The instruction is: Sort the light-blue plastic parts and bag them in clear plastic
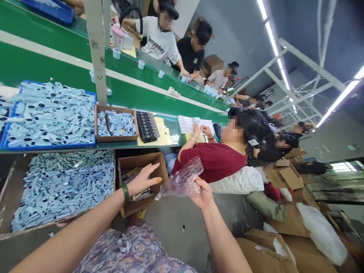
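My right hand (202,192) is closed on a crumpled clear plastic bag (182,178), which hangs out to the left from my fingers. My left hand (144,180) is open, fingers spread and pointing at the bag, apart from it. Below that hand stands an open cardboard box (142,204) with dark and yellowish bits inside. To the left, a large carton (115,182) is filled with light-blue plastic parts (68,185). A green bangle (125,192) circles my left wrist.
On the bench, a blue tray (95,113) and a small cardboard box (116,138) hold light-blue parts. Black pieces (148,127) lie on yellow card. A co-worker in a red top (210,157) sits close on the right. A metal post (96,49) rises beside the green conveyor (127,87).
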`<action>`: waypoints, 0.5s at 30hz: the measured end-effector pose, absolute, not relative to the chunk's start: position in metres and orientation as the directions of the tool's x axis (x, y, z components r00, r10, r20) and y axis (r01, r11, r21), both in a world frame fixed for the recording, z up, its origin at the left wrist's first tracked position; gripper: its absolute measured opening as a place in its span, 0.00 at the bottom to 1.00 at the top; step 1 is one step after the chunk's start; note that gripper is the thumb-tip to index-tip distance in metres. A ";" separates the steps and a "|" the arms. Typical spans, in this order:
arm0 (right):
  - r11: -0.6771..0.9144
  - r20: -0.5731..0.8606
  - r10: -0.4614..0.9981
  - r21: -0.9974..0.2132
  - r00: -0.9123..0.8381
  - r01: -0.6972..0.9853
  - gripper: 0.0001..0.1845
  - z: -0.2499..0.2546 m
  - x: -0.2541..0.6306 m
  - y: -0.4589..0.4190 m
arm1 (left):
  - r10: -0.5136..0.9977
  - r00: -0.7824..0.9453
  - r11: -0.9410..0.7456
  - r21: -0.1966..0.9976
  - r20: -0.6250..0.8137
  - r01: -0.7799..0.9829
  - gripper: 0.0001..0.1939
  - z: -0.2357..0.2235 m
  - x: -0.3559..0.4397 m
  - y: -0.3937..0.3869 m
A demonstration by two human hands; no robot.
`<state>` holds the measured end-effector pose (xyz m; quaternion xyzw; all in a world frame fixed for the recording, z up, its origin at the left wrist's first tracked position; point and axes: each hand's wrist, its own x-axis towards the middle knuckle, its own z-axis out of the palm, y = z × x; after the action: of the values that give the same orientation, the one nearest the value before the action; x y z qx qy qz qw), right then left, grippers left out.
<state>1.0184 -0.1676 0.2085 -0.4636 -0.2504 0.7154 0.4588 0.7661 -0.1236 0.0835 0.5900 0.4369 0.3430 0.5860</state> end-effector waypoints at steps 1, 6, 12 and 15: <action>-0.452 -0.423 0.891 -0.786 -0.166 -0.422 0.19 0.214 1.015 -0.170 | 0.897 0.434 0.069 0.996 -0.090 0.063 0.46 0.093 0.781 -0.119; -0.349 -0.326 0.937 -0.857 -0.124 -0.379 0.18 0.230 1.014 -0.166 | 0.807 0.590 0.150 0.978 -0.036 -0.147 0.35 0.136 0.816 -0.124; 0.096 -0.009 0.939 -0.953 0.344 -0.286 0.17 0.240 1.040 -0.150 | 0.933 0.349 0.175 0.960 -0.090 -0.221 0.22 0.173 0.773 -0.131; 0.182 0.070 0.908 -0.953 0.413 -0.240 0.18 0.246 1.040 -0.145 | 0.954 0.280 0.173 0.962 -0.110 -0.211 0.23 0.187 0.754 -0.132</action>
<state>1.0402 -0.1454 0.2463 -0.4840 -0.3448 0.4177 0.6873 0.7539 -0.1324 0.1865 0.4631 0.4011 0.4461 0.6524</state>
